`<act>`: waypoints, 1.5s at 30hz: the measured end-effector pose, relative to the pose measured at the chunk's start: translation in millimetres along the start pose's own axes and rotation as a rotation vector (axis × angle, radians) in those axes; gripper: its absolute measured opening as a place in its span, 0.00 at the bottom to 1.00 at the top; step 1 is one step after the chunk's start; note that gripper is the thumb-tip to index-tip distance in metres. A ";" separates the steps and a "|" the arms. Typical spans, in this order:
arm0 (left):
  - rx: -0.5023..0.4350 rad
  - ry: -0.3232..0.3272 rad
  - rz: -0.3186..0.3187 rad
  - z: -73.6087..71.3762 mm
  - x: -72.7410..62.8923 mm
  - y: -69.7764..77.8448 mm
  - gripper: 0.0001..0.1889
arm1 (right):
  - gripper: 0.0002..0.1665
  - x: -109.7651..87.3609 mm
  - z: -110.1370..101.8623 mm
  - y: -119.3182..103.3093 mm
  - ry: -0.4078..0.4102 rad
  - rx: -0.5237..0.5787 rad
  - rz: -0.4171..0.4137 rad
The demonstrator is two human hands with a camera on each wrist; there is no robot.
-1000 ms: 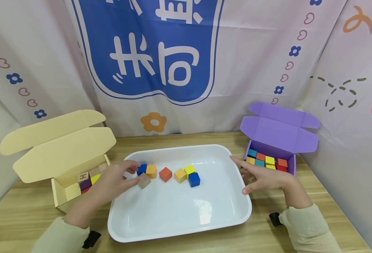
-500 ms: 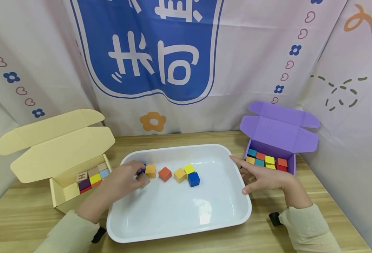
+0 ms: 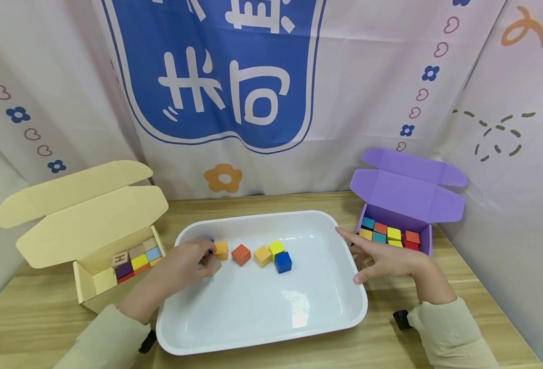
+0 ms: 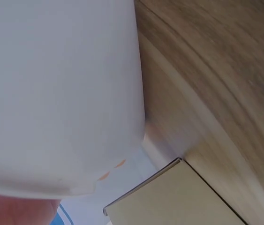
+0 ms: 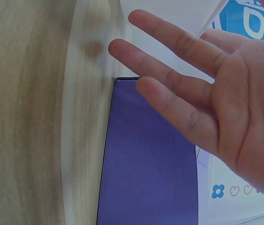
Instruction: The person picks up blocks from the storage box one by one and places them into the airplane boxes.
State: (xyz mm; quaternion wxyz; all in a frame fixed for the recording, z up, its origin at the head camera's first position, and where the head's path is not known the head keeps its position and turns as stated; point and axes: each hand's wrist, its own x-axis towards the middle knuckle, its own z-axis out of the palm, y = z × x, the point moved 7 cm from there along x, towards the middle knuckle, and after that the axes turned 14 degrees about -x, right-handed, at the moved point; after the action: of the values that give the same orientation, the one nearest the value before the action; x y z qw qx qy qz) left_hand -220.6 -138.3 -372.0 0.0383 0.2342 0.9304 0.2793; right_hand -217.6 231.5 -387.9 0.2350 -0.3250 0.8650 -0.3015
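Note:
My left hand [image 3: 188, 266] reaches into the left end of a white tray [image 3: 262, 333], thumb and fingers pinching a plain wooden block that they mostly cover. A dark blue block [image 3: 210, 246] peeks out behind the fingers, with an orange block [image 3: 221, 250] beside it. Farther right in the tray lie a red block [image 3: 241, 254], a yellow-orange block [image 3: 263, 255], a yellow block [image 3: 276, 248] and a blue block [image 3: 283, 262]. On the tray's right rim rests my right hand [image 3: 389, 260], its fingers extended and holding nothing; the right wrist view shows its bare palm.
At left stands an open cream box [image 3: 97, 300] with several coloured and wooden blocks; its lid leans back. An open purple box [image 3: 430, 241] with several blocks stands behind the right hand. A printed cloth [image 3: 345, 102] hangs behind the wooden table [image 3: 253, 201].
My left hand has moved right and closed in around the wooden block, which was visible by the thumb before. The right hand has stayed at the tray's rim.

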 end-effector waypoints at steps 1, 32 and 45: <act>0.001 -0.005 0.000 0.7 0.8 -0.1 0.10 | 0.65 0.0 0.0 -0.2 0.000 0.000 -0.001; -0.240 0.093 -0.001 -42.4 -27.6 -2.0 0.18 | 0.64 -0.1 -1.0 1.1 0.002 0.001 0.008; -0.201 0.383 0.031 -100.6 -77.9 -35.4 0.20 | 0.64 0.0 -0.5 0.1 0.004 -0.001 0.009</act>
State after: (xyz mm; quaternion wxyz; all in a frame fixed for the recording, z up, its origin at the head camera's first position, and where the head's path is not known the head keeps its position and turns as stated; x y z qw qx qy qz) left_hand -186.5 -250.4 -311.1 -0.1202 0.1861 0.8844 0.4108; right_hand -217.9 231.8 -387.6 0.2345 -0.3205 0.8672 -0.3005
